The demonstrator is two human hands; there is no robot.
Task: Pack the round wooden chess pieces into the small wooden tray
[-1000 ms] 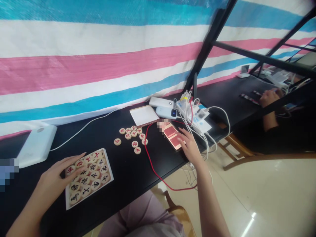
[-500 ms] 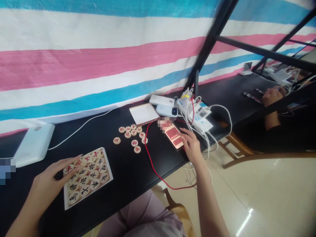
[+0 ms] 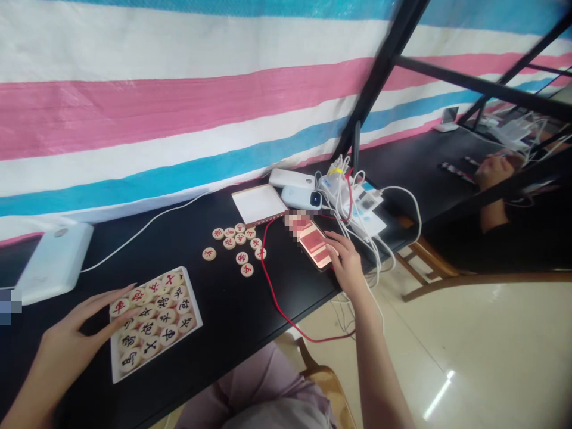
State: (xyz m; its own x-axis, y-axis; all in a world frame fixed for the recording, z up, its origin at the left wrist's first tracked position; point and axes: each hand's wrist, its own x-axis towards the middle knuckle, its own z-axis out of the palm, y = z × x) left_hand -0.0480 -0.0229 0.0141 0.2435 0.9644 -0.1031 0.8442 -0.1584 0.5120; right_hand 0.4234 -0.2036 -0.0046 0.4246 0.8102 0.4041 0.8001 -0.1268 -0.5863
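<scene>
In the head view, a white box (image 3: pixel 193 298) holds rows of Chinese chess pieces (image 3: pixel 166 316), mostly with black characters and a row of red ones along the far side. Over its left side reaches my left hand (image 3: pixel 74 336), thumb and fingers apart around the corner piece; I cannot tell how firmly they touch it. My right hand (image 3: pixel 346 262) is open, fingers stretched at the right edge of a lit phone (image 3: pixel 316 244) lying on the table. Between the hands, several loose red-lettered pieces (image 3: pixel 240 238) lie on the black table (image 3: pixel 223 310).
Behind the loose pieces lies a white box lid (image 3: pixel 257 205). White devices (image 3: pixel 295 196) and tangled white cables (image 3: pixel 357 202) crowd the back right. A red cable (image 3: pixel 277 307) loops over the table edge. A white device (image 3: pixel 58 262) stands at left. Another person's hand (image 3: pixel 496 170) shows far right.
My left hand has shifted slightly left on the box's corner, baring more of the red pieces. The right hand stays at the phone with little change. The whole view has moved a little.
</scene>
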